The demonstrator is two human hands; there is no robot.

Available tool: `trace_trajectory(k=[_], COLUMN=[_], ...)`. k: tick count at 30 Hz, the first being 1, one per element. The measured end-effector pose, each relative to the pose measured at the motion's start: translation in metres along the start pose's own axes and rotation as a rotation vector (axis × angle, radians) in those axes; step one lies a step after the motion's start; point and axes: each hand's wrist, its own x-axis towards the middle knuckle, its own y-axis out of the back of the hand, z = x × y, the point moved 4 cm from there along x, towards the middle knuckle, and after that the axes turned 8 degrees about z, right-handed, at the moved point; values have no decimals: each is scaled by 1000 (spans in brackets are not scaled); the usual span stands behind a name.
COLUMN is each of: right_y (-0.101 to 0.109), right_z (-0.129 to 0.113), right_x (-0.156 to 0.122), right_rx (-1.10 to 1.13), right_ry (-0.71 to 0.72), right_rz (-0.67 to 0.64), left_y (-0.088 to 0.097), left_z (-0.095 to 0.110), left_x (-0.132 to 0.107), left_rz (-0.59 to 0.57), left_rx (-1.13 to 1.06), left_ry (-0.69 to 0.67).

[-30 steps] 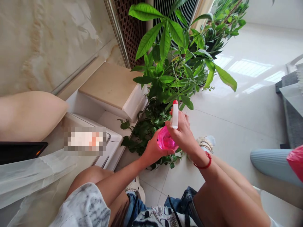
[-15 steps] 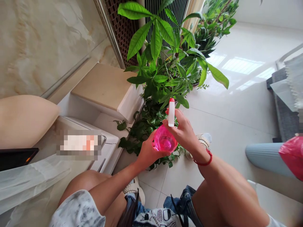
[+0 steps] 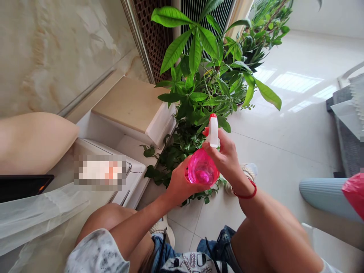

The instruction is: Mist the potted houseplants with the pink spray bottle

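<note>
A pink translucent spray bottle (image 3: 202,170) with a white sprayer head (image 3: 213,131) and red nozzle tip is held in front of me, pointing at the plants. My left hand (image 3: 179,184) cups the bottle's round body from below and the left. My right hand (image 3: 226,157), with a red cord on the wrist, is wrapped round the neck and trigger of the sprayer. Just beyond the nozzle stands a big-leaved green plant (image 3: 199,68), with a low trailing plant (image 3: 173,151) at its foot.
A beige-topped white step (image 3: 133,108) and a white cabinet (image 3: 127,178) sit to the left by a marble wall. A tan cushion (image 3: 34,140) lies far left. Glossy white floor tiles (image 3: 284,144) spread right, with a grey-blue ribbed object (image 3: 324,195) and something red (image 3: 355,193).
The bottle and both hands have risen slightly and shifted right, closer to the leaves; the view has shifted a little too. Both hands keep their grip.
</note>
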Motion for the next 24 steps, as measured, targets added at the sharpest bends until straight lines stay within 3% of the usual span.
trace_trajectory(k=[4,24], right_y=[0,-3], right_z=[-4,-3], right_x=[2,5], right_rx=[51,148], right_ry=[-5,6], right_rz=[-55,-64], left_y=[2,8], left_z=[1,-3], left_x=[2,7], left_rz=[32,60], left_rx=[-44,-63], left_ry=[-17,-71])
